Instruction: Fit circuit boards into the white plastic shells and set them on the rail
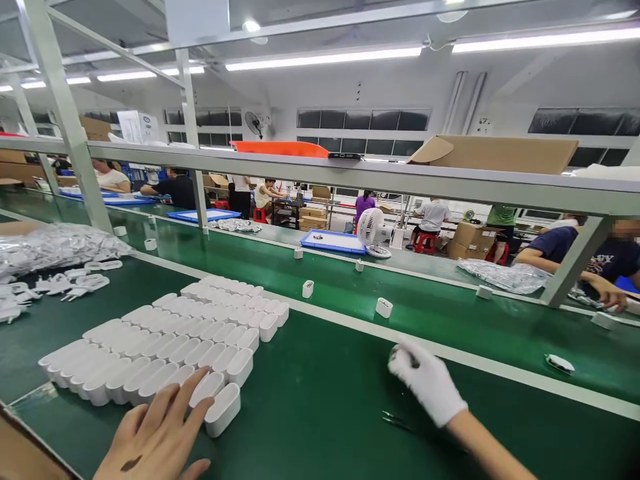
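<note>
Bare, with fingers spread, my left hand point(163, 427) rests at the front edge of a block of white oval plastic housings point(165, 347). Its fingertips lie against the nearest housings, among them the white housing point(223, 408) at the front right corner. My right hand point(425, 380), in a white glove, hovers over the green bench with curled fingers. Something dark shows by those fingers, too small to name. Just below the glove lies a pair of tweezers point(397, 420), apart from the hand.
Beyond a white strip runs a green belt point(345, 297) carrying scattered white housings point(384, 307) and a small white part point(560, 364). White plug pieces point(75, 283) and plastic bags point(60, 247) lie left. A metal shelf frame point(350, 172) crosses ahead; a person point(595, 260) sits opposite.
</note>
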Demonstrator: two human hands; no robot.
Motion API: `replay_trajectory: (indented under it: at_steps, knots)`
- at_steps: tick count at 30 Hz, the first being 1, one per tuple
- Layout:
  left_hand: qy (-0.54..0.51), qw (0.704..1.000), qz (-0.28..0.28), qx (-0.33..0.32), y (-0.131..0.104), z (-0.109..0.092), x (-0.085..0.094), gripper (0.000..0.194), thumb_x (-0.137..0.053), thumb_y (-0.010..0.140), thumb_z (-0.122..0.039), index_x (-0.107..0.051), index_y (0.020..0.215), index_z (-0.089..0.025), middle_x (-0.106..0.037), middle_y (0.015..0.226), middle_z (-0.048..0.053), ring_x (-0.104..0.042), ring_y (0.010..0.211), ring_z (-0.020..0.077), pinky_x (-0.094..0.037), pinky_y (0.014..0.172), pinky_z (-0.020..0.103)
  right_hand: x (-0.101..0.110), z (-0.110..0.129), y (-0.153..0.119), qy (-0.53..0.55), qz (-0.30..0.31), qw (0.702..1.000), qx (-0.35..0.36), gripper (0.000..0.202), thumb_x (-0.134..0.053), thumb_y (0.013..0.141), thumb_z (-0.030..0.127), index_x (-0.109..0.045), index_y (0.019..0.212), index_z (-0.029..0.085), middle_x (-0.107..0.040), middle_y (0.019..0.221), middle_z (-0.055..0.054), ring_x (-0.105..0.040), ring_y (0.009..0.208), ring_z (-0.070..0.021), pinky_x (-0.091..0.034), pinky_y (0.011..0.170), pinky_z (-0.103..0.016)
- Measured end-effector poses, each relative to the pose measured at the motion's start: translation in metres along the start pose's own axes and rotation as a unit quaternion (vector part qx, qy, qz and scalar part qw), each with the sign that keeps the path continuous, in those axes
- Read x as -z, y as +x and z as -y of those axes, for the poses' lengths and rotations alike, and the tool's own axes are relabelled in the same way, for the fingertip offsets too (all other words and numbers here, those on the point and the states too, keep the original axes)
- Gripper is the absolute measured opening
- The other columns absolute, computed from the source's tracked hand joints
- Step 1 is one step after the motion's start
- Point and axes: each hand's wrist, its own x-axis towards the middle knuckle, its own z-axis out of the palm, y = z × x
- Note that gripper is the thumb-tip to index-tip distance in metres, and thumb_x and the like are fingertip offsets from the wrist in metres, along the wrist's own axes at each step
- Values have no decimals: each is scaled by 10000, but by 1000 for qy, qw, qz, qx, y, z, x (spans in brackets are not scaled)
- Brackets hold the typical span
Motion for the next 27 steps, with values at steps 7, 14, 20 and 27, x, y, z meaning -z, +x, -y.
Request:
replay_trajectory:
  at_steps: [7, 14, 20, 27]
  knots:
    - [14, 997, 28, -65, 3, 6, -31, 358, -346, 806, -130, -630, 1004, -220, -532, 1284, 125, -454, 1179, 365, -381, 892, 536, -51, 71, -112, -37, 72, 996, 36, 430, -641, 608, 176, -651, 1025, 278, -668, 925, -8, -623, 844, -183, -504, 799, -274]
    - [-52, 966, 243, -72, 53, -67, 3, 340, -383, 749, -27, -621, 943, -174, -531, 1238, 118, -546, 1081, 313, -459, 842, 436, 1, 48, -85, -224, 77, 971, -44, 312, -485, 805, 265, -648, 1062, 330, -617, 1100, -32, -596, 968, -242, -472, 851, -398]
    - [-184, 912, 362, -64, 106, -160, 6, 258, -542, 757, -123, -575, 1011, -157, -555, 1058, 88, -627, 869, 259, -497, 738, 359, 39, 17, -61, -317, 135, 912, -222, 237, -413, 828, 176, -644, 825, 228, -650, 788, -67, -643, 676, -224, -485, 652, -354]
    - [-396, 887, 236, -16, 95, -171, -51, 607, -478, 754, -38, -359, 1304, -267, -448, 1193, 82, -607, 774, 160, -482, 696, 286, -2, 39, -96, -268, -11, 958, 98, 363, -525, 826, 338, -577, 1183, 296, -582, 1220, -79, -594, 1063, -243, -529, 806, -355]
